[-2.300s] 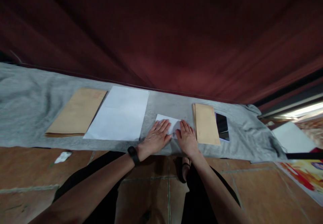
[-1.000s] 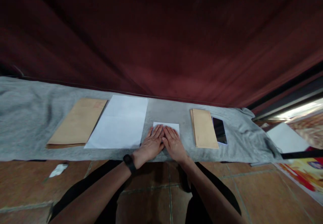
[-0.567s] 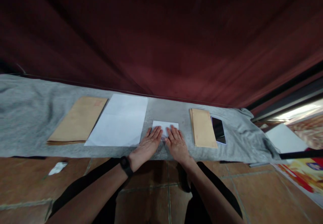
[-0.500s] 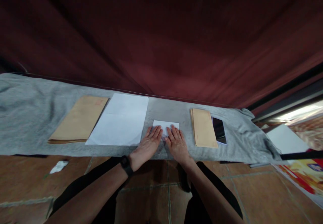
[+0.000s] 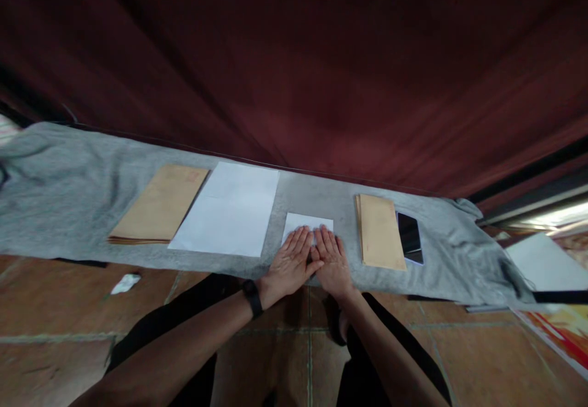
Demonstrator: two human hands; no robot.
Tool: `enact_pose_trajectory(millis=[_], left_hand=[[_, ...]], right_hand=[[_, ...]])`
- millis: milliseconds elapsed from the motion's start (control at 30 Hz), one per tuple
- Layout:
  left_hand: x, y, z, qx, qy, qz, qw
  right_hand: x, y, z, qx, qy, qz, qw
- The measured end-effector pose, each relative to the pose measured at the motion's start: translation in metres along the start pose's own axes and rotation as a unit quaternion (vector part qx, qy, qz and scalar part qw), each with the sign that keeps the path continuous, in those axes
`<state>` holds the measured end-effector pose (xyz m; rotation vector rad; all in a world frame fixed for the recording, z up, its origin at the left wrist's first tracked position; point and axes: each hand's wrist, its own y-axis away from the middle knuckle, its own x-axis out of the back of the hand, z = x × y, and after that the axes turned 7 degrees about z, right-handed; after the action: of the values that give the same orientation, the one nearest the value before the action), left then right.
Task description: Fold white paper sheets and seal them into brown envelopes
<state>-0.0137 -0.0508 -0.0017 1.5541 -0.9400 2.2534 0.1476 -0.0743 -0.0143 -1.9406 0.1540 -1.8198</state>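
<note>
A small folded white paper [image 5: 307, 221] lies on a grey cloth [image 5: 68, 186] spread over the tiled floor. My left hand [image 5: 292, 263] and my right hand [image 5: 332, 260] rest flat on its near half, side by side and touching, fingers stretched out. A black band sits on my left wrist. The paper's far edge shows beyond my fingertips.
Left of the hands lie a large white sheet [image 5: 229, 210] and a stack of brown envelopes [image 5: 160, 205]. To the right sit a second brown envelope stack [image 5: 380, 232] and a dark phone [image 5: 409, 235]. A red curtain [image 5: 294, 58] hangs behind. A paper scrap [image 5: 125, 283] lies on the tiles.
My hands have slid together over the folded paper and now touch, after being slightly apart half a second ago. The view has shifted a little to the left.
</note>
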Motion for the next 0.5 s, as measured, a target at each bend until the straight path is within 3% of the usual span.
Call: enact_pose_trajectory(millis=[500], left_hand=[[0.01,-0.001,-0.017,0.005,-0.031,-0.007,0.999]], right_hand=[[0.0,0.005,0.021,-0.057,-0.004,-0.001,0.998]])
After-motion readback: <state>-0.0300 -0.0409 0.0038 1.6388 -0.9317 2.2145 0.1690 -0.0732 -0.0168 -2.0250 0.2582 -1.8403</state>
